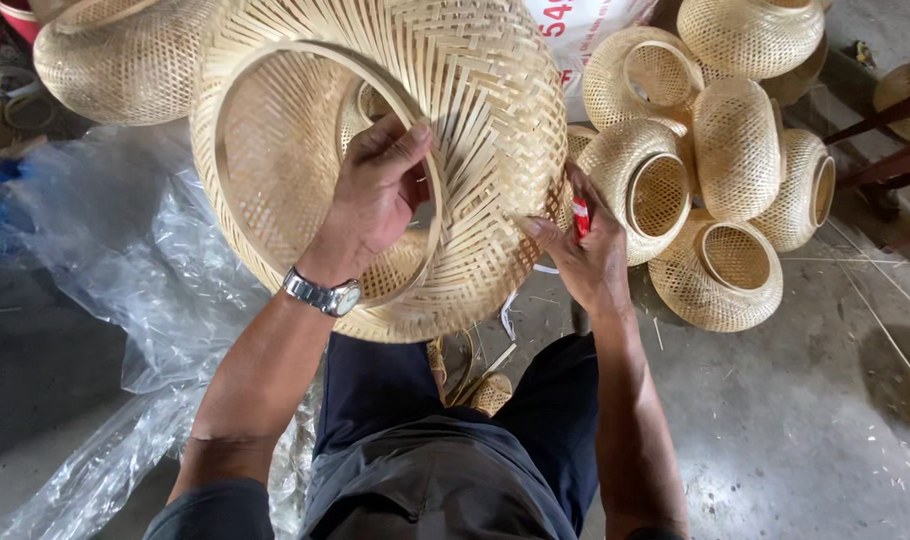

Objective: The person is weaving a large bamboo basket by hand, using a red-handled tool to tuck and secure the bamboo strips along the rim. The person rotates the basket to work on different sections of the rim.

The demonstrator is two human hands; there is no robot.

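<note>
A large round woven bamboo shade [475, 120] is held up in front of me, its open ring rim facing me. My left hand [375, 195], with a metal wristwatch, grips the inner ring rim, fingers curled over it. My right hand [580, 255] rests against the shade's lower right edge and holds a small tool with a red handle [580, 215], its tip hidden by the weave. I am crouched over the concrete floor [805, 400] in dark trousers.
Several smaller woven bamboo shades [735, 150] lie piled on the floor at the right. Another large shade [115, 65] sits top left. Crumpled clear plastic sheeting [125, 260] covers the floor on the left. A white printed sack [585, 25] stands behind.
</note>
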